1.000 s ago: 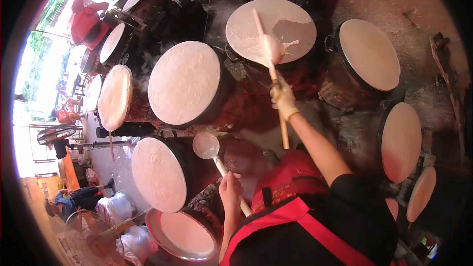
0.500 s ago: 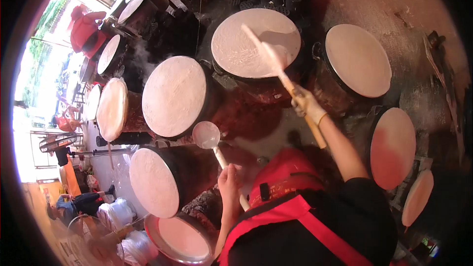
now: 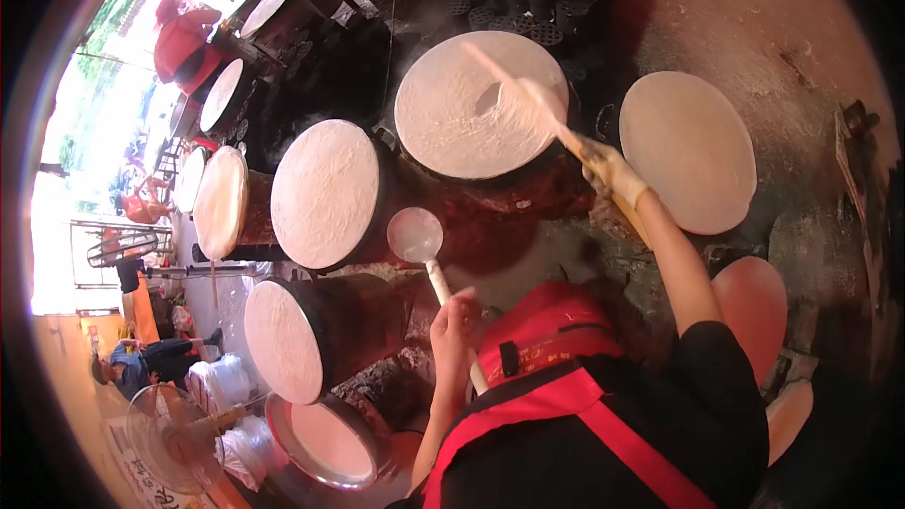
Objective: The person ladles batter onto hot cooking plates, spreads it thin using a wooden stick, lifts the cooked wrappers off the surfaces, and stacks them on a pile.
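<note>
My right hand (image 3: 611, 172), in a pale glove, grips a long wooden spreader (image 3: 504, 75). Its pale, batter-coated part lies over the round griddle (image 3: 443, 132) in front of me. That griddle carries a white, rough layer of batter with a dark bare patch in it. Lower and to the left, my left hand (image 3: 453, 320) is closed round the pale handle of a ladle (image 3: 415, 235). The ladle's round bowl hangs apart from the griddles, its inside coated whitish.
More batter-covered griddles stand around: one to the left (image 3: 325, 193), one at lower left (image 3: 283, 341), one to the right (image 3: 688, 153). A basin of pale batter (image 3: 330, 443) sits at lower left beside a fan (image 3: 174, 438). Another person in red (image 3: 186, 45) bends at far left.
My right hand and the spreader have moved down and slightly right. The bare patch in the batter now shows. My left hand and the ladle have shifted slightly right; the whole view has shifted too.
</note>
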Motion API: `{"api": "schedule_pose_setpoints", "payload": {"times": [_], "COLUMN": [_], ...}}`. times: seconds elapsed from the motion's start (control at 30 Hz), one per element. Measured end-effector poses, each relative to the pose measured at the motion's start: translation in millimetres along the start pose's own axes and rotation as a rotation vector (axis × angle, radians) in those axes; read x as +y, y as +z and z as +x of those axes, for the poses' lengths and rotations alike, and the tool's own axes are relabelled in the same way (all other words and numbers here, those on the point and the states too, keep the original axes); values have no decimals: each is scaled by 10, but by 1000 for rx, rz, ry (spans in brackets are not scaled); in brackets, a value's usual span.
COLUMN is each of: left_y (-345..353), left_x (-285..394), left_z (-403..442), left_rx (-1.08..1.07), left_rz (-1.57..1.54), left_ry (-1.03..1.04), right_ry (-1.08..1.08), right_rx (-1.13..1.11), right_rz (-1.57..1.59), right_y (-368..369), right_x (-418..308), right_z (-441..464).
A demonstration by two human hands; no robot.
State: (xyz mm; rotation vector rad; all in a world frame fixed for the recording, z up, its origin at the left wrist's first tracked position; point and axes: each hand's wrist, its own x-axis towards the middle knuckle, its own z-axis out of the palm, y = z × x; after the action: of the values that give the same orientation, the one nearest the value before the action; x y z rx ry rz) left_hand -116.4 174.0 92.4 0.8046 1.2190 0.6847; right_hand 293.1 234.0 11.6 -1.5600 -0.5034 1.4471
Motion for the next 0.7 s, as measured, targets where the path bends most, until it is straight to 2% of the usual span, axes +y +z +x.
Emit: {"api": "schedule_pose_setpoints", "payload": {"times": [0.03,0.07,0.1,0.17,0.23,0.27,0.3,0.37,0.4,0.43,0.5,0.53,0.63,0.67,0.7], "left_y": [110,276,386,358,254,226,167,133,84,55,13,10,-69,-13,0], "left_x": [68,208,294,291,384,437,514,503,577,592,629,658,564,612,615], "left_z": [-35,-82,-93,-12,67,82,62,132,127,145,196,200,317,299,333], "left_rx": [9,103,194,218,17,-13,-63,-54,-81,-88,-172,-183,-170,-147,-147], "left_rz": [1,-63,-126,-171,-253,-152,-219,-311,-402,-405,-336,-332,-179,-141,-145], "left_ry": [0,6,13,-19,-127,-83,-97,-1,-121,-120,-140,-167,-180,-193,-191], "right_ry": [24,-157,-163,-17,-230,-562,-561,-427,-407,-382,-323,-365,-295,-361,-366], "right_rx": [21,48,97,-18,-58,-108,-105,236,263,289,212,217,178,270,379], "right_rz": [55,21,111,147,-315,-272,-274,231,400,571,504,278,181,302,281], "right_y": [53,191,361,639,820,803,708,662,704,766,1064,1239,921,863,784], "right_x": [-146,-182,-207,-223,-168,-59,49,88,275,511,655,421,164,85,36], "right_z": [103,169,263,316,195,231,223,-21,67,180,176,-116,-59,-6,8]}}
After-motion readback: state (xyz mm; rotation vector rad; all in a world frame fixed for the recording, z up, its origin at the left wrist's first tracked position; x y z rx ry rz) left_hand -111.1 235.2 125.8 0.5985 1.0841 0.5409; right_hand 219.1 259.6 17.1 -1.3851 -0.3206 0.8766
